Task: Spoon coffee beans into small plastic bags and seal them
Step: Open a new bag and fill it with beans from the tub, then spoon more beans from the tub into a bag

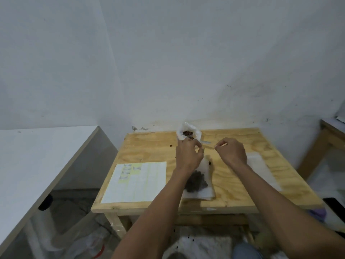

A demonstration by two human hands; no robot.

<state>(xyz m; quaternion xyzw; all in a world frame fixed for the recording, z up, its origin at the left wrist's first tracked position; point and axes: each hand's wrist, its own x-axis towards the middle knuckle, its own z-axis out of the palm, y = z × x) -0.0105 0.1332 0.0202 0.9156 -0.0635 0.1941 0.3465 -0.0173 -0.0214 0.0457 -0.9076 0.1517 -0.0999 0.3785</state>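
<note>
Plywood surface: small wooden table (149, 144) against a white wall; all work happens at its middle and far edge.
Left hand: left hand (188, 154) raised over the table, fingers curled, thumb and fingertips pinching what looks like the top edge of a clear plastic bag (202, 176).
Right hand: right hand (232, 151) level with the left, fingers curled in a pinch on a thin pale strip, probably the bag's opposite lip or seal; too blurred to be sure.
Task thing: that bag hangs or lies below the two hands, a dark clump of coffee beans (197, 181) settled in its lower part.
Supply: open white bag of beans (188, 134) at the far edge, just beyond the left hand; a spoon handle (205, 141) pokes out beside it.
Progress: judged as filling done for this bag, sealing in hand; no finished sealed bags can be made out, so most of the job likely remains.
Spare stock: pale flat sheet, likely empty bags (261, 169), on the right of the table.
Strays: loose bean (170, 145) left of the supply, another (210, 163) near the held bag; dark specks on the floor.
Surroundings: printed paper sheet (136, 181) with yellow patches on the table's left half, well apart from the bag; white counter (37, 156) to the left.
Obstructions: nothing seems to block the seal; the left forearm hides part of the bag.
</note>
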